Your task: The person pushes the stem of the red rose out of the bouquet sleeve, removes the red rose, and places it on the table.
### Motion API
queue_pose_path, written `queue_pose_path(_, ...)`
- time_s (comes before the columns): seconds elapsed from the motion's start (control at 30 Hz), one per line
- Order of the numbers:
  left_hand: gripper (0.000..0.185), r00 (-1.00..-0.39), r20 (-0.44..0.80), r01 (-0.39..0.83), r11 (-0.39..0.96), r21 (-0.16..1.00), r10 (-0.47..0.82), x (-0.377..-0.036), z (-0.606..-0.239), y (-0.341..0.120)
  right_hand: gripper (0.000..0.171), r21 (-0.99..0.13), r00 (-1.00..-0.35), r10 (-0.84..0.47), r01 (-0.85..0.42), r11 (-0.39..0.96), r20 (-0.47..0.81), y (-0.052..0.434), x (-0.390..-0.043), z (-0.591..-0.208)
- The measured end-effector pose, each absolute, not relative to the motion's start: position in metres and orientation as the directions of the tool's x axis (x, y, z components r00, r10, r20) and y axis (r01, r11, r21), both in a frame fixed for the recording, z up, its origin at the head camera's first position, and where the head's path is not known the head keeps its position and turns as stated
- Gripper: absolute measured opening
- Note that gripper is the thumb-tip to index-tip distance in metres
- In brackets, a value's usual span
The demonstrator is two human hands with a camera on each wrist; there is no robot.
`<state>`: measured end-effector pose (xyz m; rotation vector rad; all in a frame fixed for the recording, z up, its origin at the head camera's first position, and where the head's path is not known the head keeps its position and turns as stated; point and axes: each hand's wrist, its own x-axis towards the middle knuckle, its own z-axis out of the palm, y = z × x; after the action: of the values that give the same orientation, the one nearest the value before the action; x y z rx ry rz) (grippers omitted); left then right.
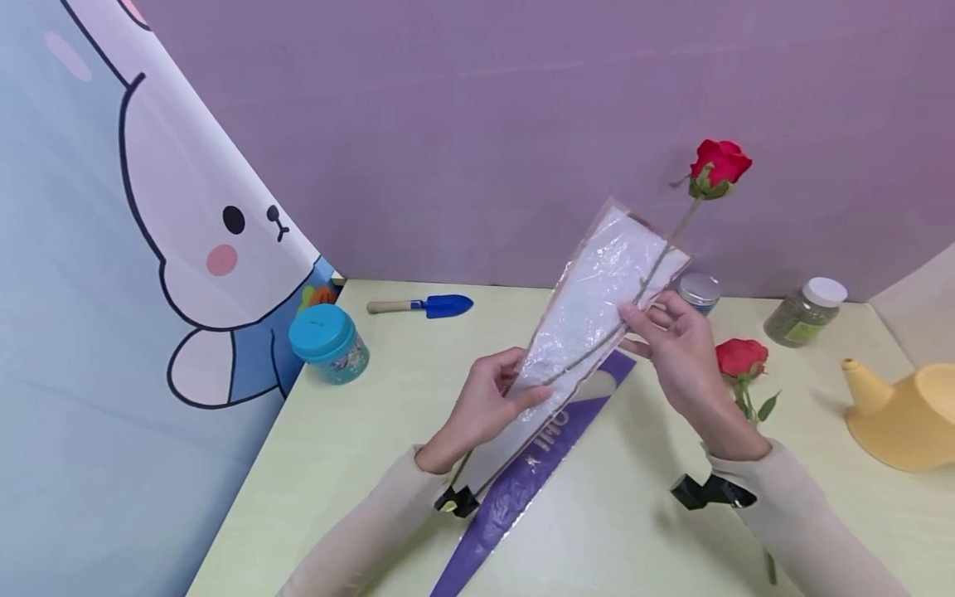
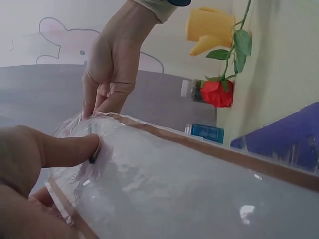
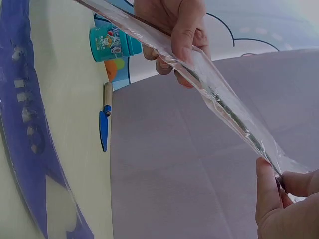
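A red rose has its long stem running down along a white and clear flower sleeve with a brown border. My left hand grips the sleeve's lower part, thumb across the front near the stem. Farther up, my right hand pinches the stem at the sleeve's right edge; the right wrist view shows thumb and finger meeting on the stem. Clear film covers part of that stem. Beneath the raised sleeve, a purple flower sleeve with pale lettering lies on the table.
A second red rose lies beside my right forearm. A yellow watering can and a white-lidded jar stand right. Behind my right hand is a silver-lidded jar. A teal tub and blue trowel are left.
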<state>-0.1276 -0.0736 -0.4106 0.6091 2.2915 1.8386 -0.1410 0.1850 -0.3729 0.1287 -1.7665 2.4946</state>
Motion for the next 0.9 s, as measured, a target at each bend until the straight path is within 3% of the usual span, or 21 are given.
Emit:
queue_pose_path(0.57, 0.041, -0.891, 0.108, 0.208, 0.186, 0.960, 0.442, -0.129, -0.415, -0.081, 0.021, -0.962, -0.996, -0.008, -0.082, -0.261, 0.087, 0.185, -0.138, -0.381)
queue_pose_path(0.9, 0.052, -0.852, 0.079, 0.171, 0.134, 0.976, 0.517, -0.128, -0.419, -0.089, 0.061, -0.974, -1.000, 0.013, -0.031, -0.225, 0.029, 0.208, -0.142, -0.373)
